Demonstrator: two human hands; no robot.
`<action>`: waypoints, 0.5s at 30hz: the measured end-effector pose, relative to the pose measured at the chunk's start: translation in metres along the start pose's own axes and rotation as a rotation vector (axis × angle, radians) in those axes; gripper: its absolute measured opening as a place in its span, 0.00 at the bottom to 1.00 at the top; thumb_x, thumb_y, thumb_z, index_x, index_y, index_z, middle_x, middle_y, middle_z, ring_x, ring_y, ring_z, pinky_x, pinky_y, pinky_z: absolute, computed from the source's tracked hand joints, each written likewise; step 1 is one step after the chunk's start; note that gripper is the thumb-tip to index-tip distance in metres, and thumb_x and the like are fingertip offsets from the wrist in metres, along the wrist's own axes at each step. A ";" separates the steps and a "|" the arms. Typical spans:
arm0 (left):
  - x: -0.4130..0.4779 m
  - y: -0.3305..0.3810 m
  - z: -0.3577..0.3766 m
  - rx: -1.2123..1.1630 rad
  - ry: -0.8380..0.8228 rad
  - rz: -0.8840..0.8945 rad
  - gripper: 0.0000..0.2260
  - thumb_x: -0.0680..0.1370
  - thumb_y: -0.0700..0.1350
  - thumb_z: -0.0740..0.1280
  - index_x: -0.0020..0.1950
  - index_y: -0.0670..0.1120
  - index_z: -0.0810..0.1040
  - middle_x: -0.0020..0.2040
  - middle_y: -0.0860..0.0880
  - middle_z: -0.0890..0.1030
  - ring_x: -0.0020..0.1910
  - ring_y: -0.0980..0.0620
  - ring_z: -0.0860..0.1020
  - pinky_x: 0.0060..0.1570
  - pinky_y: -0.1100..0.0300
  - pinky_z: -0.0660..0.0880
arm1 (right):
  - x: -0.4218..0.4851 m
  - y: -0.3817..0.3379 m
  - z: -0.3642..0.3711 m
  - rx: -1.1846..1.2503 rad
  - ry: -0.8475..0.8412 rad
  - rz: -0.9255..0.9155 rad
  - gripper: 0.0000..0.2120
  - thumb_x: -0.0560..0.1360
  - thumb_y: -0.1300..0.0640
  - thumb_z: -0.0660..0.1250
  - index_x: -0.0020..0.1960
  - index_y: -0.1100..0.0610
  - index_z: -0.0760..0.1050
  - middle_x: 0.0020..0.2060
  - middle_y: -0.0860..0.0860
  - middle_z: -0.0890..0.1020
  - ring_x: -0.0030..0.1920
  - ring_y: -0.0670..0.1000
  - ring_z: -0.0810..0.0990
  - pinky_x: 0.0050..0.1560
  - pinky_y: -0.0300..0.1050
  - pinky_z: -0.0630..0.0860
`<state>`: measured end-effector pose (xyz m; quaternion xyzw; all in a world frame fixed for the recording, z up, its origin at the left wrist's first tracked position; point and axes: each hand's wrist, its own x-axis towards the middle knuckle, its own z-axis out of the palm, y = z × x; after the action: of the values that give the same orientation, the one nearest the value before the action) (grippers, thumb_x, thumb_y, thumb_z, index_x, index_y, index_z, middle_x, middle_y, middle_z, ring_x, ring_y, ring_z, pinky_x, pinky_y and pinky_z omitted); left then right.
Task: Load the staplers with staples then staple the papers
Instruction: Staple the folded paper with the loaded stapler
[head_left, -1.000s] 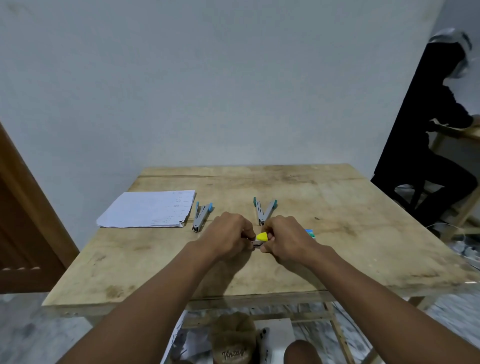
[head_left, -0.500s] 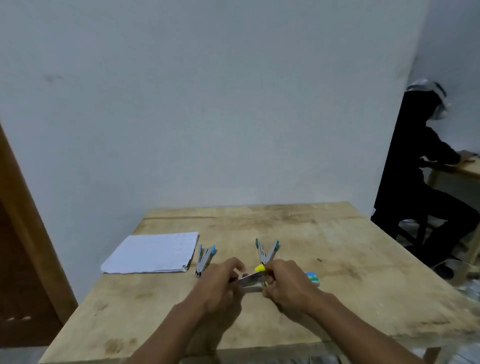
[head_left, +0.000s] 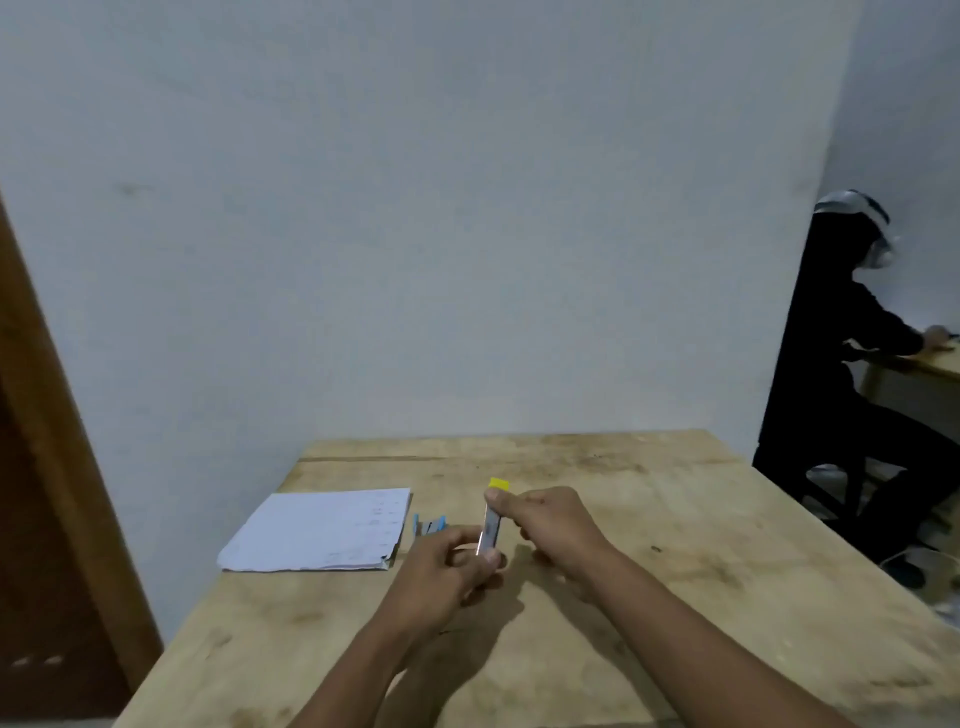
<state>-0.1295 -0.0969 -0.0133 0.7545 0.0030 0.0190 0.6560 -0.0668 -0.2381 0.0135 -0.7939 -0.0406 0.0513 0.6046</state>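
Both hands hold the yellow stapler (head_left: 490, 527) up off the table (head_left: 675, 519), yellow end on top.

The left hand (head_left: 441, 571) has its fingers curled round the low end. The right hand (head_left: 550, 525) pinches the upper part w/ thumb & fingers, so the stapler sits b/w the two hands. Prob. held this way so one hand steadies it while the other pulls it open to put staples in; can't tell if it's open yet. Its long side stands almost straight up, tipped a bit to the right, yellow end pointing up & away. The blue stapler (head_left: 429, 524) lies just past the left hand's fingers; the papers (head_left: 322, 530) lie further left of that hand.
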 end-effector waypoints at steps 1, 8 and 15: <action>-0.001 0.000 -0.004 0.028 0.004 0.021 0.10 0.79 0.41 0.67 0.59 0.45 0.80 0.44 0.47 0.86 0.41 0.54 0.83 0.40 0.63 0.75 | 0.001 -0.004 0.005 0.014 -0.010 0.006 0.22 0.70 0.45 0.74 0.27 0.54 0.68 0.28 0.50 0.66 0.34 0.51 0.66 0.32 0.43 0.57; 0.011 -0.010 -0.052 0.216 0.194 0.059 0.14 0.79 0.46 0.67 0.64 0.48 0.80 0.51 0.52 0.84 0.45 0.58 0.82 0.47 0.64 0.76 | 0.018 -0.024 0.056 0.184 -0.004 0.110 0.13 0.76 0.49 0.68 0.43 0.60 0.75 0.40 0.57 0.82 0.36 0.54 0.82 0.34 0.41 0.71; 0.031 -0.047 -0.125 0.740 0.491 -0.168 0.19 0.80 0.52 0.61 0.69 0.47 0.72 0.66 0.45 0.76 0.66 0.45 0.72 0.62 0.53 0.68 | 0.066 -0.033 0.119 -0.015 -0.119 0.080 0.14 0.72 0.54 0.70 0.37 0.56 0.66 0.29 0.52 0.65 0.27 0.53 0.66 0.30 0.43 0.63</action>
<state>-0.1017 0.0342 -0.0419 0.9085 0.2265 0.1416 0.3213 -0.0172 -0.1078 0.0117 -0.7948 -0.0450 0.1221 0.5928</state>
